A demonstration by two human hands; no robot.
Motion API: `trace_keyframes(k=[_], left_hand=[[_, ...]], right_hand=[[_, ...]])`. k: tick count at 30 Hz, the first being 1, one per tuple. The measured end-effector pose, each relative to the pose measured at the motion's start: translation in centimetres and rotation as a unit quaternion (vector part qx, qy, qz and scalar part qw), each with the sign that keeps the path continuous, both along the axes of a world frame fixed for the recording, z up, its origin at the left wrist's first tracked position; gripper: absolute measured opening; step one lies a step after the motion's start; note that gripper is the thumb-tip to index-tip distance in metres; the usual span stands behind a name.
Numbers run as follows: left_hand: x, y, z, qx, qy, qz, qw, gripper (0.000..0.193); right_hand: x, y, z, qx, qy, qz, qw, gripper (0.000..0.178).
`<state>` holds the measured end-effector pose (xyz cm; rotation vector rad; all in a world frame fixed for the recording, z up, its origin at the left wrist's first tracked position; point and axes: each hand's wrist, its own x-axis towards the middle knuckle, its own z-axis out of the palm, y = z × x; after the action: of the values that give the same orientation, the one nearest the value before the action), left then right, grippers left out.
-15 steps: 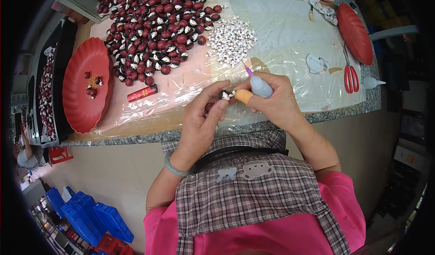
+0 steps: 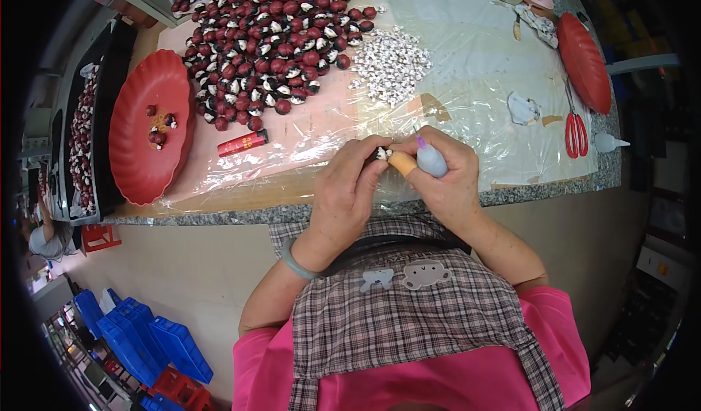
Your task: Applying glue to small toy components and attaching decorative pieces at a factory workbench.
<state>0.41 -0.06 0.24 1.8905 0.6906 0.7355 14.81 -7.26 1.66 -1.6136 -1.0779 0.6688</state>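
My left hand point(image 2: 345, 184) is closed around a small dark ball with a white piece on it point(image 2: 381, 154); the fingers hide most of the ball. Touching that white piece is the thumb of my right hand point(image 2: 454, 171), which wears an orange finger cover point(image 2: 402, 164). The same hand grips a pale blue squeeze bottle point(image 2: 431, 161), its purple nozzle and thin tip pointing away from me. Beyond my hands lies a heap of small white pieces point(image 2: 394, 64). To its left spreads a big pile of dark red, black and white balls point(image 2: 270, 53).
A scalloped red dish point(image 2: 131, 166) at left holds several balls. Beside it lies a red cylinder point(image 2: 243, 143). Red-handled scissors point(image 2: 577, 135), another squeeze bottle point(image 2: 608, 143) and a second red dish point(image 2: 584, 64) are at right. Blue crates point(image 2: 135, 338) stand on the floor.
The whole view has shifted slightly. My hands have drawn closer together, the left fingers now cover more of the ball, and the bottle's tip has turned and come nearer to me.
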Motion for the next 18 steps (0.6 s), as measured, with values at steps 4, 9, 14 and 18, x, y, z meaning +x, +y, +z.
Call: trace_keyframes(k=[4, 9, 14, 18], left_hand=[[-0.5, 0.7, 0.5, -0.327, -0.089, -0.048, 0.940, 0.020], [-2.5, 4.4, 0.3, -0.434, -0.277, 0.008, 0.858, 0.012], [-2.1, 8.9, 0.0, 0.126, 0.050, 0.128, 0.983, 0.008], [-0.9, 9.6, 0.8, 0.342, 0.161, 0.083, 0.922, 0.019]], right_hand=[[1.0, 0.3, 0.7, -0.003, 0.109, 0.041, 0.993, 0.018], [2.6, -0.3, 1.0, -0.026, 0.166, 0.037, 0.985, 0.024], [3.4, -0.7, 0.3, -0.042, 0.177, 0.040, 0.982, 0.018], [3.7, -0.7, 0.2, -0.049, 0.146, 0.053, 0.987, 0.017]])
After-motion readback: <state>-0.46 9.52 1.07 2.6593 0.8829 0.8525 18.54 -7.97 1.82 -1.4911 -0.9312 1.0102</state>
